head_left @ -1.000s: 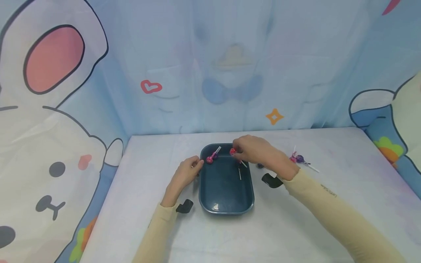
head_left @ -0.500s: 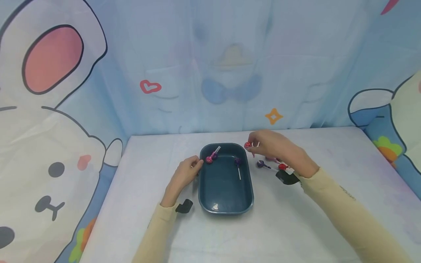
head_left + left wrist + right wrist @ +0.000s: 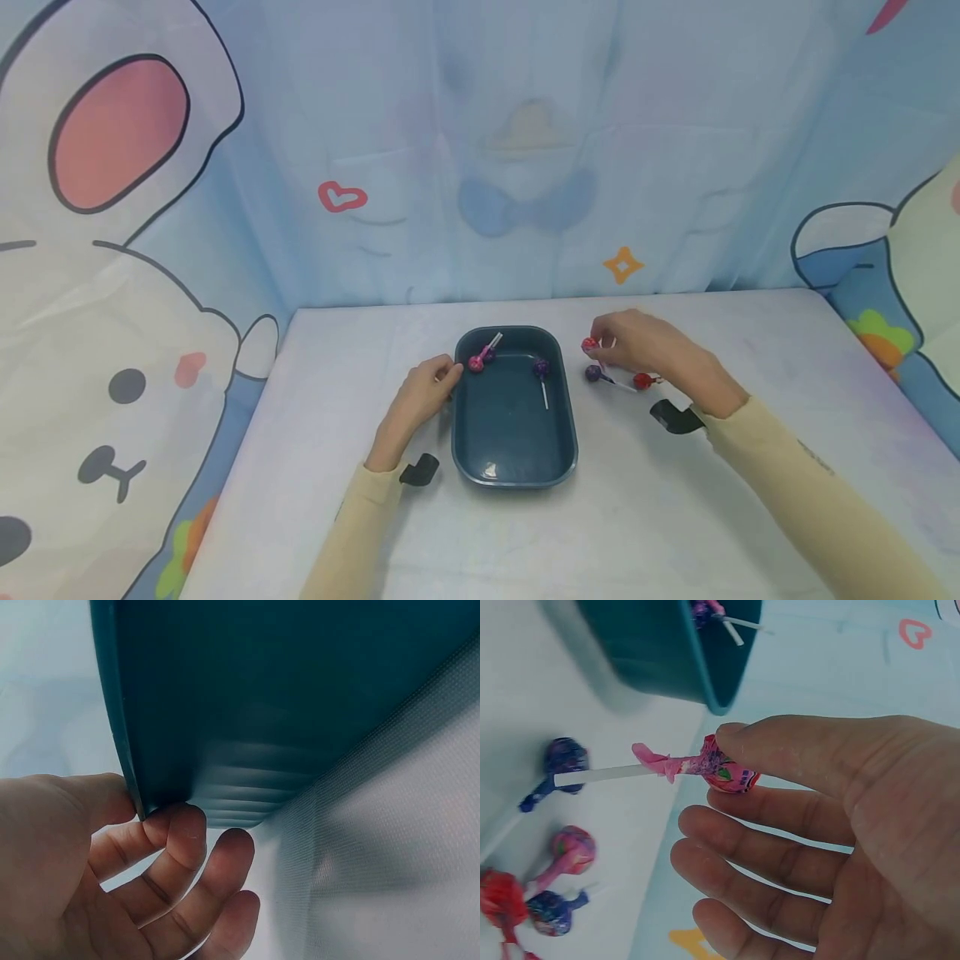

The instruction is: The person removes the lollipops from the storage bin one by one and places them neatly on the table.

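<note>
My left hand pinches the left rim of a dark teal tray between thumb and fingers; the left wrist view shows the thumb at the rim. Above the table, right of the tray, my right hand pinches a pink-wrapped lollipop by its round head. Its white stick points away from the palm in the right wrist view. Inside the tray lie a pink lollipop and a purple one at the upper left, plus another purple lollipop at the right.
Below the right hand, several wrapped lollipops lie on the white table, among them a dark purple one, a red one and a pink one. A cartoon-printed blue curtain stands behind the table.
My right hand has moved from over the tray to the right, carrying the pink-wrapped lollipop, and is now above the loose lollipops. The left hand and tray stay put.
</note>
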`<state>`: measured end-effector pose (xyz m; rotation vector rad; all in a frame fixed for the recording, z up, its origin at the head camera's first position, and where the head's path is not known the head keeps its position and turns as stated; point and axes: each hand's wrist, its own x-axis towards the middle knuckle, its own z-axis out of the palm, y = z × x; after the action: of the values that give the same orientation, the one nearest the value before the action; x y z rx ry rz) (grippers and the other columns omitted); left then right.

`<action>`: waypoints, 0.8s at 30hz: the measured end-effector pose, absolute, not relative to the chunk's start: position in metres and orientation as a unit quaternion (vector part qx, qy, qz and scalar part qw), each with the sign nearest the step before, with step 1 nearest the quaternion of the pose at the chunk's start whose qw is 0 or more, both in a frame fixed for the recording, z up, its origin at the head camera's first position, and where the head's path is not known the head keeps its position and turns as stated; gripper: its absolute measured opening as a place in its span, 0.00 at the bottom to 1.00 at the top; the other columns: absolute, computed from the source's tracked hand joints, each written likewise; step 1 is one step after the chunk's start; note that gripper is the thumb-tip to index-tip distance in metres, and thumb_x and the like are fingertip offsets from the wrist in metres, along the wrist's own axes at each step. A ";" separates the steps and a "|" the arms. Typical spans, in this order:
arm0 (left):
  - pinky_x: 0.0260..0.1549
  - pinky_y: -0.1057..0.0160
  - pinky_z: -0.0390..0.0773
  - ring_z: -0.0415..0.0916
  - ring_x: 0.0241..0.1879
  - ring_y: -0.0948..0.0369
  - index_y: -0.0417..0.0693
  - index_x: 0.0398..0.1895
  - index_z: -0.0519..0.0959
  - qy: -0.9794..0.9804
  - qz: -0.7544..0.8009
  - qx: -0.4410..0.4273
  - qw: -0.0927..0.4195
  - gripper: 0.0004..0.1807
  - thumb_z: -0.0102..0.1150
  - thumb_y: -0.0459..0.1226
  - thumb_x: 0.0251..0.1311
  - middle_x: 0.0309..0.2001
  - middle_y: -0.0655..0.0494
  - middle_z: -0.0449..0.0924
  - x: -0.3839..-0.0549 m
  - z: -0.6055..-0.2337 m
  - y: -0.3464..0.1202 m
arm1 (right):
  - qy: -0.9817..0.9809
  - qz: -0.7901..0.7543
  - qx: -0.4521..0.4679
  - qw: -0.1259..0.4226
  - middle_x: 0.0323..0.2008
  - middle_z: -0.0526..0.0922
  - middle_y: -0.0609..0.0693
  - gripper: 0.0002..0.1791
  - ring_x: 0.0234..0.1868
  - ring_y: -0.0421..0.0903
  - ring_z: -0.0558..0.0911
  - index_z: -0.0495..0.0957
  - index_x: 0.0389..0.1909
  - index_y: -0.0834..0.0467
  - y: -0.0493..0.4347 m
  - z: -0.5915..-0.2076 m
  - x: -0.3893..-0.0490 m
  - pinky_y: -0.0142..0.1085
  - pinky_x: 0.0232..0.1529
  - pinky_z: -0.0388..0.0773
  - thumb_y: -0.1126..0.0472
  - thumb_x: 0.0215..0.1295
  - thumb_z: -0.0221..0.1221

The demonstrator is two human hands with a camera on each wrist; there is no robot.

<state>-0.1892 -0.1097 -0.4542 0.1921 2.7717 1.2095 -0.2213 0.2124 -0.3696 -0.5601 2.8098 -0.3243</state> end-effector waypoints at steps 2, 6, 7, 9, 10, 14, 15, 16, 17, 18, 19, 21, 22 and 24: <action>0.23 0.64 0.69 0.72 0.24 0.61 0.53 0.26 0.72 0.914 0.397 0.064 0.055 0.15 0.46 0.49 0.65 0.24 0.57 0.75 -0.190 -0.455 -0.110 | 0.965 -0.112 -0.188 0.141 0.33 0.80 0.49 0.13 0.27 0.42 0.75 0.78 0.39 0.55 0.214 -0.374 -0.221 0.34 0.26 0.73 0.51 0.58 0.61; 0.23 0.65 0.69 0.72 0.24 0.61 0.53 0.26 0.72 0.915 0.394 0.064 0.059 0.15 0.45 0.50 0.65 0.24 0.57 0.75 -0.191 -0.455 -0.110 | 0.962 -0.111 -0.180 0.176 0.30 0.79 0.49 0.13 0.24 0.43 0.75 0.77 0.39 0.57 0.215 -0.385 -0.220 0.34 0.23 0.72 0.53 0.58 0.60; 0.23 0.65 0.69 0.72 0.24 0.61 0.53 0.26 0.72 0.915 0.393 0.063 0.060 0.15 0.45 0.51 0.65 0.24 0.57 0.75 -0.191 -0.455 -0.110 | 0.961 -0.106 -0.180 0.182 0.29 0.79 0.49 0.13 0.24 0.43 0.75 0.77 0.39 0.57 0.214 -0.388 -0.220 0.34 0.22 0.71 0.54 0.58 0.60; 0.23 0.65 0.69 0.72 0.24 0.61 0.53 0.26 0.72 0.915 0.393 0.061 0.061 0.15 0.45 0.51 0.65 0.25 0.57 0.75 -0.191 -0.455 -0.110 | 0.960 -0.095 -0.180 0.191 0.27 0.78 0.48 0.12 0.25 0.43 0.74 0.77 0.37 0.57 0.213 -0.394 -0.219 0.34 0.24 0.71 0.54 0.58 0.61; 0.23 0.64 0.69 0.72 0.25 0.61 0.53 0.26 0.72 0.915 0.394 0.060 0.061 0.15 0.45 0.51 0.65 0.25 0.57 0.75 -0.191 -0.455 -0.110 | 0.960 -0.090 -0.179 0.195 0.27 0.78 0.47 0.11 0.25 0.43 0.74 0.77 0.37 0.57 0.212 -0.398 -0.219 0.34 0.24 0.72 0.55 0.58 0.61; 0.23 0.64 0.69 0.72 0.25 0.61 0.53 0.27 0.72 0.915 0.395 0.059 0.061 0.15 0.45 0.51 0.65 0.25 0.57 0.75 -0.191 -0.455 -0.110 | 0.960 -0.077 -0.184 0.197 0.25 0.78 0.46 0.11 0.26 0.43 0.74 0.78 0.36 0.58 0.207 -0.407 -0.216 0.35 0.29 0.74 0.56 0.56 0.62; 0.23 0.64 0.69 0.72 0.25 0.61 0.53 0.27 0.72 0.914 0.395 0.059 0.062 0.15 0.45 0.51 0.65 0.25 0.57 0.75 -0.191 -0.455 -0.110 | 0.959 -0.078 -0.183 0.200 0.25 0.79 0.47 0.11 0.26 0.43 0.74 0.78 0.36 0.58 0.206 -0.409 -0.215 0.36 0.30 0.75 0.56 0.56 0.63; 0.23 0.64 0.69 0.72 0.25 0.61 0.52 0.27 0.72 0.914 0.396 0.060 0.062 0.15 0.45 0.51 0.65 0.25 0.57 0.75 -0.191 -0.455 -0.111 | 0.959 -0.077 -0.184 0.203 0.26 0.79 0.47 0.12 0.26 0.43 0.74 0.79 0.37 0.58 0.204 -0.411 -0.215 0.37 0.31 0.76 0.56 0.56 0.63; 0.23 0.64 0.69 0.72 0.25 0.61 0.52 0.27 0.72 0.914 0.395 0.060 0.062 0.15 0.45 0.51 0.65 0.25 0.57 0.75 -0.191 -0.455 -0.110 | 0.958 -0.079 -0.183 0.207 0.26 0.79 0.47 0.12 0.26 0.43 0.74 0.79 0.37 0.59 0.203 -0.413 -0.214 0.37 0.32 0.76 0.56 0.55 0.63; 0.23 0.64 0.69 0.72 0.25 0.61 0.52 0.27 0.72 0.914 0.396 0.060 0.061 0.15 0.45 0.51 0.65 0.25 0.57 0.75 -0.191 -0.455 -0.110 | 0.957 -0.078 -0.181 0.211 0.26 0.79 0.47 0.13 0.26 0.43 0.75 0.79 0.38 0.58 0.202 -0.415 -0.213 0.37 0.33 0.76 0.55 0.55 0.63; 0.23 0.64 0.69 0.72 0.24 0.61 0.52 0.27 0.72 0.914 0.395 0.061 0.060 0.15 0.45 0.51 0.65 0.25 0.57 0.75 -0.191 -0.455 -0.111 | 0.957 -0.076 -0.179 0.213 0.27 0.79 0.47 0.13 0.27 0.43 0.75 0.79 0.38 0.58 0.201 -0.417 -0.213 0.37 0.33 0.76 0.55 0.55 0.63; 0.23 0.64 0.69 0.72 0.24 0.61 0.52 0.27 0.72 0.914 0.397 0.062 0.060 0.15 0.46 0.51 0.65 0.25 0.57 0.75 -0.190 -0.454 -0.110 | 0.958 -0.073 -0.176 0.215 0.26 0.79 0.47 0.12 0.27 0.43 0.74 0.79 0.37 0.58 0.200 -0.420 -0.212 0.37 0.32 0.76 0.55 0.55 0.64; 0.23 0.64 0.69 0.72 0.24 0.62 0.53 0.27 0.72 0.914 0.397 0.062 0.059 0.15 0.46 0.51 0.65 0.25 0.57 0.75 -0.190 -0.454 -0.110 | 0.958 -0.072 -0.174 0.216 0.26 0.79 0.47 0.12 0.26 0.43 0.74 0.79 0.36 0.57 0.199 -0.421 -0.212 0.36 0.31 0.76 0.55 0.55 0.64; 0.23 0.64 0.69 0.72 0.24 0.62 0.53 0.26 0.72 0.913 0.398 0.064 0.057 0.15 0.46 0.51 0.65 0.24 0.57 0.75 -0.190 -0.454 -0.110 | 0.960 -0.069 -0.166 0.216 0.25 0.78 0.47 0.12 0.26 0.43 0.74 0.79 0.36 0.57 0.199 -0.424 -0.211 0.35 0.30 0.75 0.55 0.54 0.64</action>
<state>-0.1899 -0.1103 -0.4542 0.1932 2.7691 1.2061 -0.2115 0.1986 -0.4236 -0.4609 2.6597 -0.1906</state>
